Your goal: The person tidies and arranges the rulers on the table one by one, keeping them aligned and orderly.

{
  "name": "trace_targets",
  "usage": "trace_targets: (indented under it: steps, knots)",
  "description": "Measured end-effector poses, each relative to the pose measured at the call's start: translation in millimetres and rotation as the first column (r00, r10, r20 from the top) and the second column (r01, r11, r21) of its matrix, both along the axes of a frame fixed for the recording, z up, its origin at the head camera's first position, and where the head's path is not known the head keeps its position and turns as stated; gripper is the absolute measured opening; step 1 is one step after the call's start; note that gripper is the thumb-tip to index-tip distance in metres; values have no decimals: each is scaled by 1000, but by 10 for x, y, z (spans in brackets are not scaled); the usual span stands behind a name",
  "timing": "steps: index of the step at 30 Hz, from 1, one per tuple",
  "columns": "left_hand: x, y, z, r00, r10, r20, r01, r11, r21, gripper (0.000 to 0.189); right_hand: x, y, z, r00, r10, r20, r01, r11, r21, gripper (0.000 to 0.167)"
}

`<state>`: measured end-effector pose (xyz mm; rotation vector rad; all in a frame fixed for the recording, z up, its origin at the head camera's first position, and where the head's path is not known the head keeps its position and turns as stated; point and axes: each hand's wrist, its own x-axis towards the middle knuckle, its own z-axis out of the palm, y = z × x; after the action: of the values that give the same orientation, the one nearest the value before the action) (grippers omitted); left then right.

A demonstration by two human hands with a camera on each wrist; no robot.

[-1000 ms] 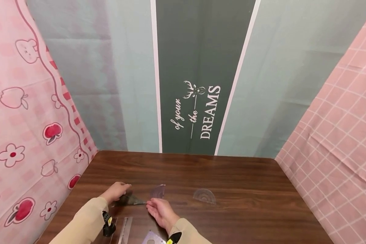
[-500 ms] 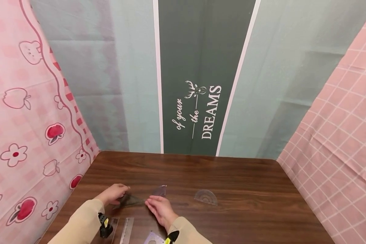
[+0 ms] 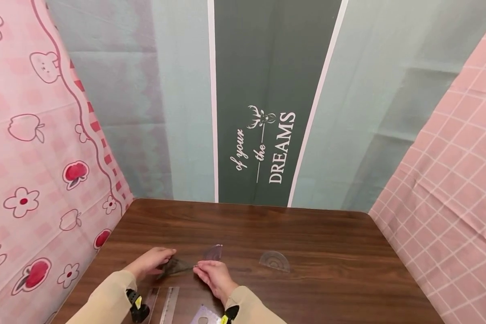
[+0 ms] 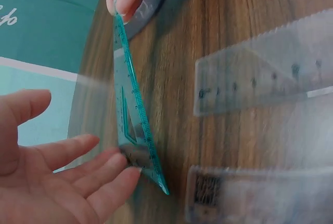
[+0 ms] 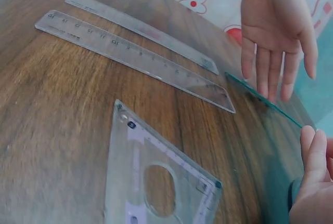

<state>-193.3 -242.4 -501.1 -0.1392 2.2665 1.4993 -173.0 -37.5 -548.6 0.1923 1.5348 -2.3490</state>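
Note:
A teal transparent set square (image 4: 134,91) stands tilted on edge over the brown table, long scale side facing up. My right hand (image 3: 215,276) pinches one pointed corner of it between thumb and fingers, as the left wrist view also shows. At the other end is my left hand (image 3: 151,262), its fingers extended and loosely spread, fingertips right at the set square's lower corner. In the right wrist view, that left hand (image 5: 273,31) hangs with straight fingers behind the thin teal edge.
Two clear rulers (image 5: 135,55) (image 5: 156,34) lie side by side nearer the body. A clear triangle with purple markings (image 5: 127,167) and an oval hole lies near the right forearm. Beyond the hands are a purplish protractor (image 3: 213,253) and a clear protractor (image 3: 274,261). Curtains surround the table.
The set square has tilted a little, and its left end has shifted slightly. My left hand has moved slightly toward the body; the right hand keeps its pinch on the corner.

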Motion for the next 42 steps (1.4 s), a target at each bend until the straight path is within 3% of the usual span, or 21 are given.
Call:
trace_targets:
  steps: [9,16,26,32,42]
  knots:
    - [101,140,37,1000,11,-17,-9,996,87,59,-41,200,57,999,27,-18,-27,1000,6,27]
    - [164,198,100,1000,26,7,-27,983,180,63,-71,417,100,998,62,-30,-63,998,-3,23]
    - [245,268,124,997,-79,23,69,951,301,71,-78,671,114,987,156,-43,-156,988,5,21]
    - [290,321,164,988,-151,29,135,941,309,73,-42,810,111,981,185,-52,-184,983,23,22]
    - [352,433,206,977,-209,50,182,927,328,71,48,1030,130,975,218,-38,-216,975,51,23]
